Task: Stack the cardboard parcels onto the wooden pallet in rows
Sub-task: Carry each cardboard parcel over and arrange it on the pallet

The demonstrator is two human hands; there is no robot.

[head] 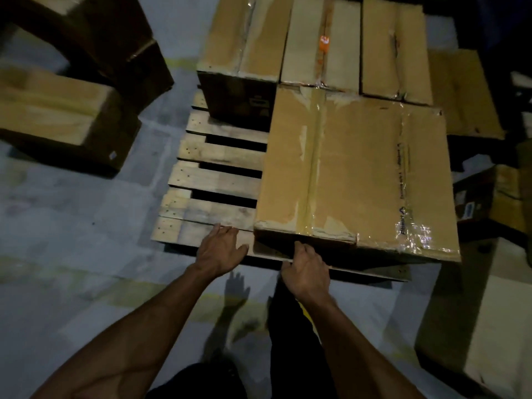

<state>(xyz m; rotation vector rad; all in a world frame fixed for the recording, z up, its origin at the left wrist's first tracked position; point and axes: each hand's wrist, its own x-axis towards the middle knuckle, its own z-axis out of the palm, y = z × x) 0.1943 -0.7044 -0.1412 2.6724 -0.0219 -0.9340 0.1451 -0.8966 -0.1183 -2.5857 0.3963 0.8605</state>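
Fingers of left hand spread flat, relaxed, resting on or just over the pallet front board, gripping nothing. Right hand fingers reach under the near face of the big box; tips hidden in shadow, so can't tell if they curl on its bottom edge or just touch it.

Big box sits on pallet's right half, directly ahead of right fingers, just right of left fingers, near edge about flush with the front board. Beyond it, far from both hands, a back row of three boxes side by side, touching the big box's far edge. Bare slats ahead of left fingers, so left front slot is not yet filled.

Step looks like settling the big box square. To do it well: push low on the near face with both palms, keep it tight against the back row, side edge parallel to slats, no overhang at front. Watch fingertips under the box edge, pinch risk.

More boxes on the floor, well left of left hand; another just right of right arm, likely next picks.
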